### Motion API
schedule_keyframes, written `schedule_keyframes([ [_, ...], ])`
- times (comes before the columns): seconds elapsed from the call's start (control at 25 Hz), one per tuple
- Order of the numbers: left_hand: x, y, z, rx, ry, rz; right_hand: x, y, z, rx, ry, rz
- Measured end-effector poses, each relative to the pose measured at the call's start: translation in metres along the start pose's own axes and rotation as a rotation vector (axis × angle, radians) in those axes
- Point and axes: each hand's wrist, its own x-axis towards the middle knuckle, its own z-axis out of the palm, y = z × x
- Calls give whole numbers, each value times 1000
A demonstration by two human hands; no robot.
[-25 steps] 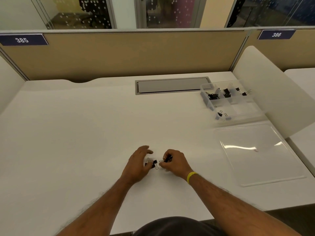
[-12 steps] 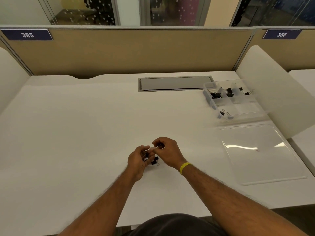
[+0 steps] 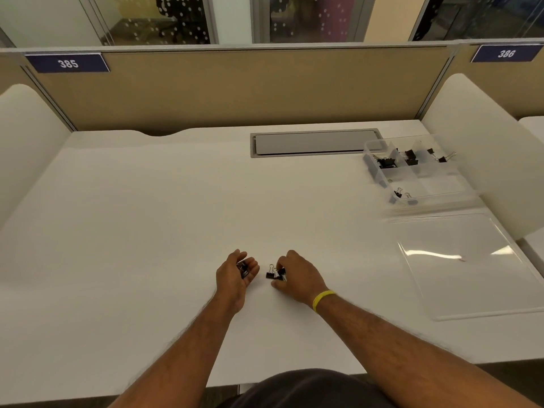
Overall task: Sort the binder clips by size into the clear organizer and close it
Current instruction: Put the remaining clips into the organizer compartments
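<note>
My left hand point(image 3: 235, 275) lies palm-up on the white desk, its fingers cupped round small black binder clips point(image 3: 243, 270). Just to its right, my right hand point(image 3: 297, 275) reaches down on a few more black binder clips on the desk point(image 3: 273, 273), its fingertips pinching them. The clear organizer point(image 3: 435, 198) stands open at the far right, with black clips in several compartments point(image 3: 387, 162). Its clear lid point(image 3: 468, 266) lies flat on the desk in front of it.
A grey cable hatch point(image 3: 315, 142) is set into the desk at the back. Beige partition walls point(image 3: 250, 89) close off the back, and white side dividers point(image 3: 485, 148) stand at both sides. The desk's front edge runs near my body.
My hands have parted: the left one now lies turned palm-up with clips in it, and the right one has come back down onto the clips on the desk.
</note>
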Motion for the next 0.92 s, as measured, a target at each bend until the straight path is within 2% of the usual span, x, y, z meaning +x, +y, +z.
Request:
schedule_keyframes([
  [0.24, -1, -1, -4, 30, 0, -10, 1, -1, -3, 111, -11, 78],
  [0.44, -4, -3, -3, 58, 5, -12, -1, 6, -4, 154, 18, 57],
  [0.6, -4, -6, -3, 77, -25, -3, -6, 6, -5, 432, 154, 92],
  [0.76, -3, -12, 0, 117, -71, 6, -8, -18, -11, 608, 242, -32],
  [0.92, -3, -19, 4, 110, -109, -5, -8, -33, -11, 604, 149, -166],
])
